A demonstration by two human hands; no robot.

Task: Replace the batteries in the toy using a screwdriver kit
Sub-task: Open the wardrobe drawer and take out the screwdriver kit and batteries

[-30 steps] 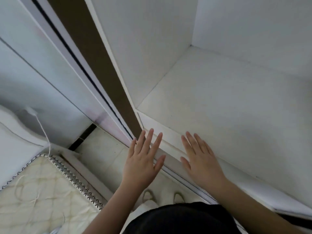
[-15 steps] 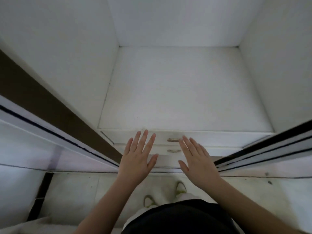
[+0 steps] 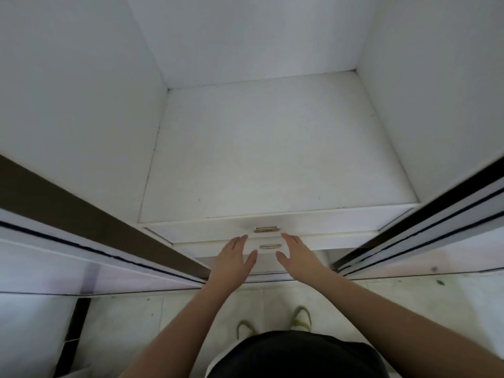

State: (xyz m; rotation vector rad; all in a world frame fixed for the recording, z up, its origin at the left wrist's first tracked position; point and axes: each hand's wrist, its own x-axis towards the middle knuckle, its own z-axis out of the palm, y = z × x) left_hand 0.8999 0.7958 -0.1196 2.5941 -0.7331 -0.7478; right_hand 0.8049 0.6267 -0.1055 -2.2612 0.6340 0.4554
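No toy, batteries or screwdriver kit show in the head view. I face an open white wardrobe with a bare shelf (image 3: 272,148). Below the shelf sit two white drawers, an upper drawer (image 3: 207,230) with a brass handle (image 3: 266,229) and a lower drawer (image 3: 321,245) with a handle (image 3: 270,246). My left hand (image 3: 234,257) and my right hand (image 3: 298,255) reach forward with straight fingers, one on each side of the lower handle. Both hold nothing.
Sliding door panels with dark tracks stand at the left (image 3: 81,214) and right (image 3: 425,225) of the opening. A pale tiled floor (image 3: 131,317) lies below, with my two shoes (image 3: 301,319) on it. White side walls close in the wardrobe.
The view swung from the left door frame to the wardrobe's centre. Both hands moved forward and away from me, from in front of the sill to the drawer fronts.
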